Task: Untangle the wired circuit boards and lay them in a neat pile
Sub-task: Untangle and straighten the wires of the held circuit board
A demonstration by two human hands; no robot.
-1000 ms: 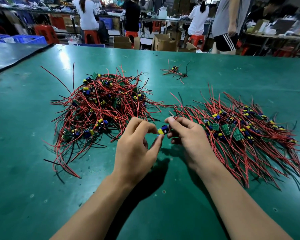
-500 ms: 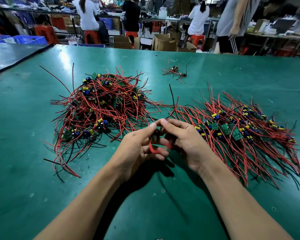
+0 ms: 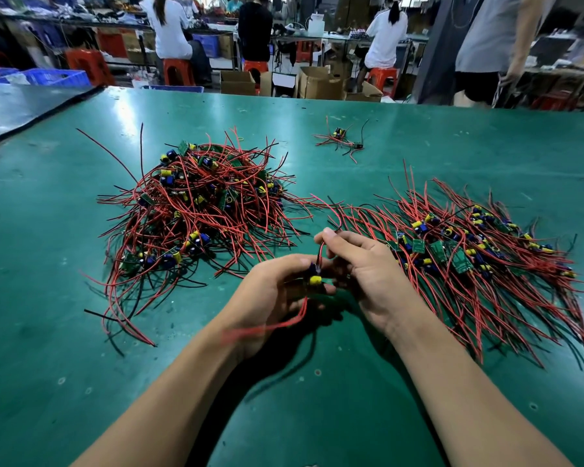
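Since half a second back, a red lead (image 3: pixel 273 326) has swung down across my left wrist. My left hand (image 3: pixel 267 298) grips the circuit board (image 3: pixel 315 279); my right hand (image 3: pixel 368 271) pinches its upper wires (image 3: pixel 321 251), between the tangled heap (image 3: pixel 196 210) and the neat pile (image 3: pixel 469 261).

Open mat (image 3: pixel 334 171) between heap (image 3: pixel 196 210) and pile (image 3: pixel 469 261)
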